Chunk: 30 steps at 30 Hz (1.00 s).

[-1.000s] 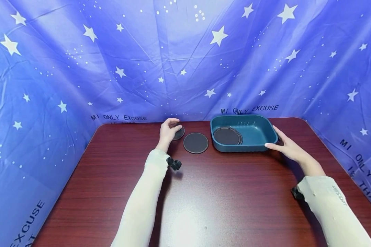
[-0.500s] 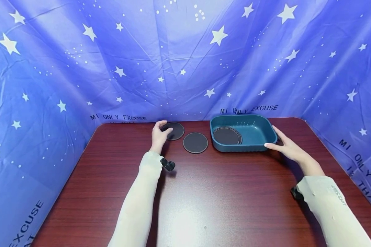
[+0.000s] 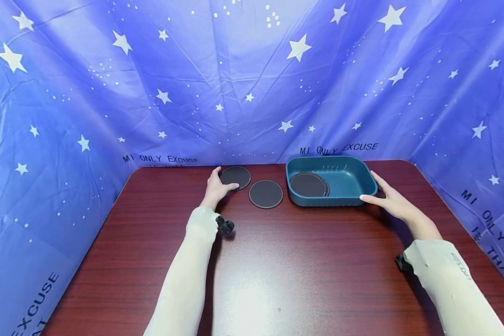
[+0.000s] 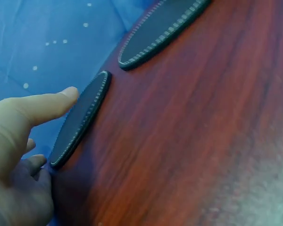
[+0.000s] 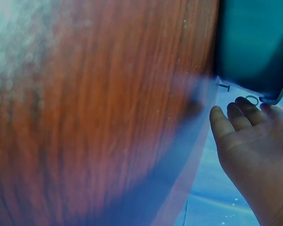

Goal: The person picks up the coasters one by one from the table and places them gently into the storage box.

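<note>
My left hand [image 3: 215, 189] is at the left end of a round dark coaster [image 3: 236, 176] with a stitched edge, which lies flat near the table's back edge. Its thumb [image 4: 66, 96] reaches over the coaster, while the other fingers are beside the far left side. A second coaster [image 3: 266, 194] lies to the right. Further right stands a teal rectangular tub [image 3: 332, 201] with several stacked coasters [image 3: 307, 185] in its left part. My right hand [image 3: 392, 200] rests against the tub's right end, thumb at the front rim and fingers extended along the outer wall.
The reddish-brown wooden table [image 3: 302, 261] has rounded back corners. A blue curtain [image 3: 193, 84] printed with stars and lettering hangs right behind it and along both sides. Black wrist cameras [image 3: 225, 225] sit on both pale sleeves [image 3: 180, 270].
My left hand has moved left across the far coaster to its left end, uncovering most of it, and the thumb has spread away from the fingers. My right hand and the tub stay put.
</note>
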Tool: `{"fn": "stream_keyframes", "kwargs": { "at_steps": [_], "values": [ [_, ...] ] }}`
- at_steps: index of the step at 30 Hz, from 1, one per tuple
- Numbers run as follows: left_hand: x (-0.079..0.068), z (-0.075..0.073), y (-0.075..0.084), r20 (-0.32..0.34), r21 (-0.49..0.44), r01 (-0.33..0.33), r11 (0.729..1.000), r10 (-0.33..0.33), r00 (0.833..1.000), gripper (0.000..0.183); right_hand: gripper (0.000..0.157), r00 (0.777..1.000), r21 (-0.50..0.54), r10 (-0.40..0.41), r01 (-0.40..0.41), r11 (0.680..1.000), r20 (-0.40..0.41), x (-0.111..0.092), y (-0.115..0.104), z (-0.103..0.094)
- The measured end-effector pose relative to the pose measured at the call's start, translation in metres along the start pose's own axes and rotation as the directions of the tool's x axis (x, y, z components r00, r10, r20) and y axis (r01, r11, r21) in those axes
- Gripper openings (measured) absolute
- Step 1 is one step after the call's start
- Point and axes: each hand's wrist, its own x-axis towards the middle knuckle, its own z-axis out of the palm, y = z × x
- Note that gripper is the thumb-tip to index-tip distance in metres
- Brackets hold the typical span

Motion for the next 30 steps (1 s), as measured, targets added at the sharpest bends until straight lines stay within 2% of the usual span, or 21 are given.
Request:
{"fn": "stream_keyframes", "kwargs": {
  "at_steps": [4, 9, 13, 18, 22, 26, 30],
  "values": [
    [0.002, 0.004, -0.002, 0.002, 0.119, -0.063, 0.991, 0.063, 0.998, 0.094, 0.097, 1.000, 0.000, -0.003, 0.003, 1.000, -0.001, -0.001, 0.000, 0.000],
    [0.003, 0.009, -0.003, -0.017, 0.169, -0.083, 0.982, 0.088, 0.996, 0.091, 0.097, 1.000, 0.010, -0.015, 0.015, 1.000, -0.003, -0.001, 0.002, 0.000],
    [0.002, 0.010, -0.001, -0.002, 0.156, -0.069, 0.985, 0.070, 0.998, 0.092, 0.097, 1.000, 0.012, -0.023, 0.024, 1.000, -0.004, -0.001, 0.001, 0.000],
    [0.002, 0.011, 0.000, 0.062, 0.115, -0.070, 0.991, 0.063, 0.996, 0.094, 0.096, 0.999, 0.021, -0.033, 0.033, 0.999, -0.009, -0.001, 0.000, 0.000],
    [0.002, 0.012, -0.001, 0.091, 0.074, -0.126, 0.989, 0.120, 0.989, 0.098, 0.095, 0.999, 0.019, -0.031, 0.031, 0.999, -0.012, -0.001, 0.000, -0.001],
    [0.001, 0.012, -0.003, 0.092, 0.044, -0.180, 0.983, 0.175, 0.980, 0.100, 0.097, 1.000, 0.011, -0.016, 0.016, 1.000, -0.006, -0.001, 0.000, -0.001],
    [-0.001, 0.010, -0.002, 0.053, -0.008, -0.172, 0.985, 0.172, 0.984, 0.094, 0.097, 1.000, 0.007, -0.007, 0.007, 1.000, 0.000, -0.001, 0.000, 0.000]
  ]
}}
